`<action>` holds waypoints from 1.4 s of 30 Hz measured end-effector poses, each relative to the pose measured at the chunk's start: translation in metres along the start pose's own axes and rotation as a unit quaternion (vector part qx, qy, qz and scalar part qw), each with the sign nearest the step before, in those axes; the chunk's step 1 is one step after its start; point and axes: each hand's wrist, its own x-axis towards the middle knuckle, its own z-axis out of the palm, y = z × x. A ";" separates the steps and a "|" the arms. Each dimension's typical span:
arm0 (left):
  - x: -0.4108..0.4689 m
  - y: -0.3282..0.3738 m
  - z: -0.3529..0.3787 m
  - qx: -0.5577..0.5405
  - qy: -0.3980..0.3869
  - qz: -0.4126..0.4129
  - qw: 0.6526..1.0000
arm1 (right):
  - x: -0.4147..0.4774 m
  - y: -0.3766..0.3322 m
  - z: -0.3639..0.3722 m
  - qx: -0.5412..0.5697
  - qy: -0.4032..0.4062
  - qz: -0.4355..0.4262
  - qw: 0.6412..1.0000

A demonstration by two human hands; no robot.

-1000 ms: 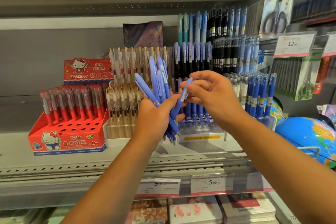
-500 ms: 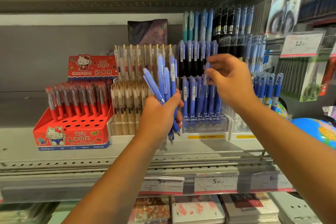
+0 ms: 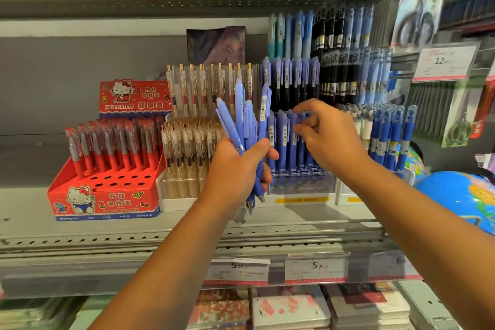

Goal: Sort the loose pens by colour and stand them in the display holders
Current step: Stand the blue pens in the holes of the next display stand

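— What do we grip?

— Our left hand (image 3: 235,171) is wrapped round a bunch of blue pens (image 3: 247,120), tips down, tops fanned above the fist.

— And the right hand (image 3: 332,136)?

— Thumb and forefinger pinch the top of one blue pen (image 3: 299,147) (a little blurred) standing among its fellows in the clear holder (image 3: 300,187) on the shelf (image 3: 134,225).

— Around us?

— A red Hello Kitty box (image 3: 104,195) of red pens to the left, a globe (image 3: 455,195) to the right.
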 end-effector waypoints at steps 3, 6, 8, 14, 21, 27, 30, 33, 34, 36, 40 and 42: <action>-0.001 0.001 0.001 0.002 -0.004 0.003 1.000 | -0.002 -0.006 -0.001 -0.058 0.010 -0.024 0.998; -0.002 0.003 0.002 0.003 -0.008 0.002 1.000 | -0.003 -0.019 -0.004 0.040 0.062 -0.008 0.997; -0.002 0.002 0.002 0.011 -0.014 -0.002 1.000 | -0.003 -0.032 -0.008 0.193 0.046 0.043 0.979; -0.003 0.001 0.003 0.036 -0.041 -0.008 0.998 | -0.002 -0.049 -0.014 0.330 -0.018 0.077 0.941; -0.002 0.003 0.006 -0.005 -0.024 -0.032 0.999 | 0.002 -0.036 -0.023 0.377 0.015 0.128 0.917; 0.000 0.000 0.004 0.016 -0.013 -0.031 0.999 | 0.012 -0.023 -0.033 0.266 0.081 0.106 0.955; 0.001 -0.001 0.004 0.014 0.003 -0.022 1.000 | 0.015 -0.018 -0.033 0.170 0.090 0.069 0.979; -0.002 0.001 0.004 0.025 -0.008 -0.008 1.000 | 0.012 -0.014 -0.026 0.088 0.090 0.030 0.992; -0.002 0.001 0.004 0.023 -0.005 -0.004 1.000 | 0.011 -0.012 -0.024 0.071 0.084 0.027 0.994; -0.002 0.001 0.004 0.024 0.004 0.002 1.000 | 0.009 -0.008 -0.018 0.055 0.062 0.034 0.996; -0.003 0.002 0.004 0.020 -0.004 0.015 1.000 | 0.003 -0.001 -0.010 0.019 0.010 0.047 0.999; -0.003 0.002 0.004 0.018 -0.005 0.016 1.000 | 0.000 0.000 -0.008 -0.003 -0.005 0.050 0.999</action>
